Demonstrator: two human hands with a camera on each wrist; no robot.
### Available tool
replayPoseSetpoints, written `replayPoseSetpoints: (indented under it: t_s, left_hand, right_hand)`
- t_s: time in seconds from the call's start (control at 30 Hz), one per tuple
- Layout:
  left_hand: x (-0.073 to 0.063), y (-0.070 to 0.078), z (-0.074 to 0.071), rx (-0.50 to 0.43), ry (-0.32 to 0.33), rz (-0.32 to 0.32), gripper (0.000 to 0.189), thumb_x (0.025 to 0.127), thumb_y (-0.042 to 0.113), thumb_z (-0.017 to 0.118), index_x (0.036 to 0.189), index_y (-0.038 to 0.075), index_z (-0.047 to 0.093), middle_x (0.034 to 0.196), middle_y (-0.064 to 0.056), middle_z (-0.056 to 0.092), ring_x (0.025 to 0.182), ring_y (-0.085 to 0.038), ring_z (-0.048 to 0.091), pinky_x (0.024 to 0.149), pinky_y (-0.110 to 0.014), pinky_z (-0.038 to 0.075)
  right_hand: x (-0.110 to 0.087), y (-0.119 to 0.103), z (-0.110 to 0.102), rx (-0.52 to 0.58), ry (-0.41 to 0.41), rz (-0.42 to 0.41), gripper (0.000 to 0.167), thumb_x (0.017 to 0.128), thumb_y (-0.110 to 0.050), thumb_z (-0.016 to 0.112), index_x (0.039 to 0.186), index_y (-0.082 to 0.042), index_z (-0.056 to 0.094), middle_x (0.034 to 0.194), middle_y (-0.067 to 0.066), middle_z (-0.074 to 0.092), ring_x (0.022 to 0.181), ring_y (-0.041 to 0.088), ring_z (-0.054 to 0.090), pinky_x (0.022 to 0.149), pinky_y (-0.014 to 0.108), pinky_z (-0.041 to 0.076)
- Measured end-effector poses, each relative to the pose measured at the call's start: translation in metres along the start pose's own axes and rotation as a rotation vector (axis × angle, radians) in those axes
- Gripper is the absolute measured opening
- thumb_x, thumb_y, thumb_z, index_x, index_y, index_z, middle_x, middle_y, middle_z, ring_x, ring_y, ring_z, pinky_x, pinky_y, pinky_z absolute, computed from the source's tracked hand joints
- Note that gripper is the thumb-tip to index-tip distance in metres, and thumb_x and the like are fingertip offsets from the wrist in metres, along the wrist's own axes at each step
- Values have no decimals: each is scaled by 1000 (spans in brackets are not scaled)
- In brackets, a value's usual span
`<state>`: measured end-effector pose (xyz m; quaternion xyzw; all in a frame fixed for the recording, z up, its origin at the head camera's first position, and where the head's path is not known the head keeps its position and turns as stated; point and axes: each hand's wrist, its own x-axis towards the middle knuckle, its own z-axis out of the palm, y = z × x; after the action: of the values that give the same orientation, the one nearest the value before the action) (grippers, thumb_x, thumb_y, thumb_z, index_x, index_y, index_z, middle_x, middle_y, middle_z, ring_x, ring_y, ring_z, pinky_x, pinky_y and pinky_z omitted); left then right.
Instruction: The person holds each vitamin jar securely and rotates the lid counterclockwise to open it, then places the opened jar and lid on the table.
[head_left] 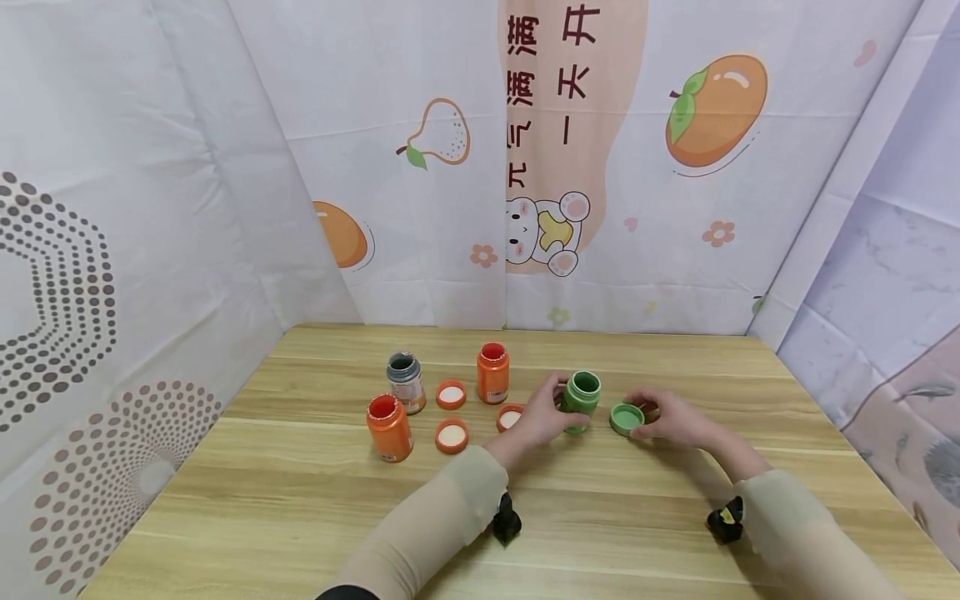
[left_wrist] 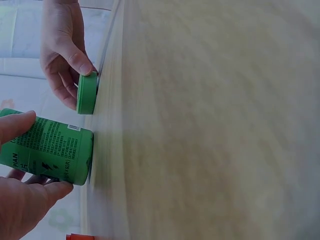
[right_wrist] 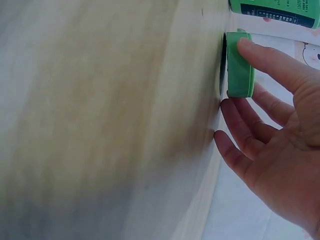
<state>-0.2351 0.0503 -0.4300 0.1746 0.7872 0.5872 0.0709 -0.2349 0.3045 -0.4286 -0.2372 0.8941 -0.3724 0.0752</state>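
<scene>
My left hand [head_left: 540, 417] grips an open green plastic bottle [head_left: 582, 398], its mouth facing up and its printed label showing in the left wrist view. To its right, my right hand [head_left: 673, 419] pinches a green screw cap [head_left: 627, 419] by the edge, hollow side up. In the right wrist view the cap [right_wrist: 240, 65] sits right at the wooden surface, thumb on its near side. Bottle and cap stand a short gap apart.
Left of my hands stand two open orange bottles [head_left: 492, 375] [head_left: 391, 429] and an open grey bottle [head_left: 407, 385]. Orange caps [head_left: 452, 436] lie among them, one partly hidden behind my left hand. A printed curtain [head_left: 420, 283] hangs along the table's back edge.
</scene>
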Motion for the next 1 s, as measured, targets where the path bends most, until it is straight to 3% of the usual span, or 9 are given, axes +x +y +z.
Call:
replayPoseSetpoints:
  t_s: [0.6, 1.0]
  left_hand:
    - [2, -2, 0, -7, 2, -17, 58, 80, 4, 79, 130, 10, 49, 124, -6, 59, 119, -24, 54, 103, -41, 39]
    - [3, -3, 0, -5, 6, -42, 57, 80, 6, 80, 128, 11, 50, 122, -4, 59, 118, -24, 54, 103, -43, 39]
  right_hand:
    - [-1, -6, 1, -11, -17, 19, 51, 76, -9, 82, 116, 11, 57, 106, 14, 62, 98, 30, 60, 82, 40, 51]
    - [-2, -7, 1, 5, -13, 23, 64, 76, -10, 83, 126, 14, 49, 114, 24, 59, 103, 38, 59, 86, 48, 49]
